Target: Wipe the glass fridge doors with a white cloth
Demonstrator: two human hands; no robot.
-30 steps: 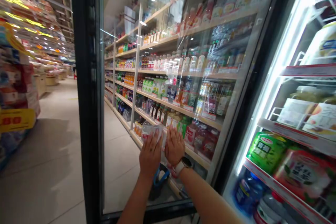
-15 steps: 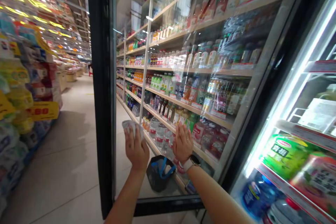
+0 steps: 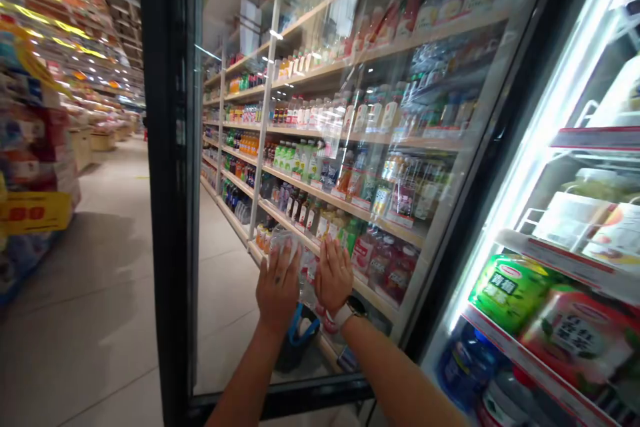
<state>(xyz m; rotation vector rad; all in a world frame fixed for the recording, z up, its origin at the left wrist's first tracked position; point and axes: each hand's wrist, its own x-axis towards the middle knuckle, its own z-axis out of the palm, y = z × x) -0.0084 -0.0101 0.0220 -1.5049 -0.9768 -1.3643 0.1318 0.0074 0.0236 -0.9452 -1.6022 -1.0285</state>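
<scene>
Gripping a crumpled translucent sheet (image 3: 283, 242) between the left hand (image 3: 279, 290) and glass door (image 3: 225, 340).

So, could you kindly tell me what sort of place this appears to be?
It looks like a supermarket: a glass-doored display case with shelves of bottled drinks, and stacked packaged goods along a long tiled aisle.

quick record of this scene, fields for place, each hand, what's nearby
place: supermarket aisle, at a glass fridge door
left hand: holds a crumpled pale cloth against the glass
right hand: open, palm on the glass, watch on the wrist
nearby: shelves of bottled drinks behind the glass, black basket with blue straps below the hands, green packet in the next fridge
</scene>
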